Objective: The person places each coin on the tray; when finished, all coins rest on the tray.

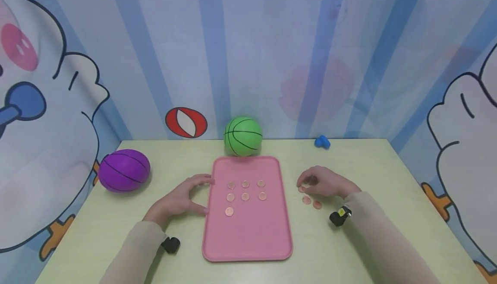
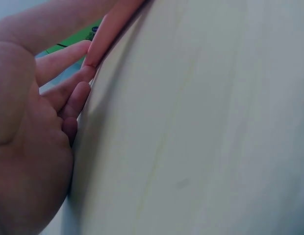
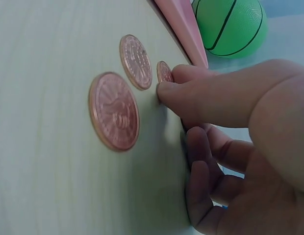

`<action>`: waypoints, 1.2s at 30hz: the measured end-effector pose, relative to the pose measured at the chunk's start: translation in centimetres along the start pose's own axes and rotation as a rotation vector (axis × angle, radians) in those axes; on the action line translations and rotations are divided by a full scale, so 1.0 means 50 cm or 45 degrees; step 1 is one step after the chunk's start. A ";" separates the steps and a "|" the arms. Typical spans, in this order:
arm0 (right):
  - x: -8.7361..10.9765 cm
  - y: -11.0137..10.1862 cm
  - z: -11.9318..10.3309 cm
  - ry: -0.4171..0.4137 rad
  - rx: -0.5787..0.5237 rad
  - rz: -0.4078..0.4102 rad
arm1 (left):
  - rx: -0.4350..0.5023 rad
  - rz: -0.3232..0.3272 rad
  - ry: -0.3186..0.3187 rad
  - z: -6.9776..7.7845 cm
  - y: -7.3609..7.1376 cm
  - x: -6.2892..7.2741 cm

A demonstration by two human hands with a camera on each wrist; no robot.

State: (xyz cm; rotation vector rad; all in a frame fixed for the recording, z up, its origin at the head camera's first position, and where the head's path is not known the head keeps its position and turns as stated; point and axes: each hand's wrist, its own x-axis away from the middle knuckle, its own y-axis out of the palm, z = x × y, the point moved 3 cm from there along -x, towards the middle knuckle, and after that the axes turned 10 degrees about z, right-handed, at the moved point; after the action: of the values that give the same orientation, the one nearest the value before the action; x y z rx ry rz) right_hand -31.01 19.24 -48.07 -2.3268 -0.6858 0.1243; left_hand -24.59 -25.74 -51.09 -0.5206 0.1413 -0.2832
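Observation:
A pink tray (image 1: 252, 236) lies on the table with several copper coins in rows on it, one of them a coin (image 1: 229, 211) at the lower left. My left hand (image 1: 176, 202) is spread at the tray's left edge, thumb and fingertips against the rim (image 2: 105, 36). To the right of the tray, my right hand (image 1: 324, 182) pinches a copper coin (image 3: 164, 72) between thumb and index finger, close over the table. Two more coins lie flat near that hand, a middle coin (image 3: 136, 62) and a nearer coin (image 3: 114, 111).
Behind the tray stands a green ball (image 1: 243, 136), right at its far edge. A purple ball (image 1: 124, 170) sits at the table's left side. Some small blue object (image 1: 322, 142) lies at the back right. A printed curtain (image 1: 252, 59) hangs behind the table (image 1: 174, 154).

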 end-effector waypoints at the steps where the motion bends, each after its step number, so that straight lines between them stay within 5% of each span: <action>1: 0.001 0.001 -0.001 0.019 -0.030 -0.016 | -0.001 0.001 0.000 0.000 0.000 0.000; 8: 0.002 0.006 -0.010 0.108 -0.171 -0.088 | -0.014 0.005 -0.007 0.002 0.000 -0.001; 22: -0.008 0.001 -0.025 0.098 -0.047 -0.146 | -0.019 0.010 -0.004 -0.002 0.001 -0.002; 36: -0.002 0.005 -0.027 0.158 -0.177 -0.163 | -0.028 0.012 0.011 -0.004 0.002 -0.001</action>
State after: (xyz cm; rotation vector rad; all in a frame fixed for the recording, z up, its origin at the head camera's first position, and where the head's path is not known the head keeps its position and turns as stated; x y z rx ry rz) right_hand -30.63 18.23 -47.24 -2.3909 -0.8004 -0.1288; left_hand -24.65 -25.72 -51.31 -0.5408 0.1550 -0.2752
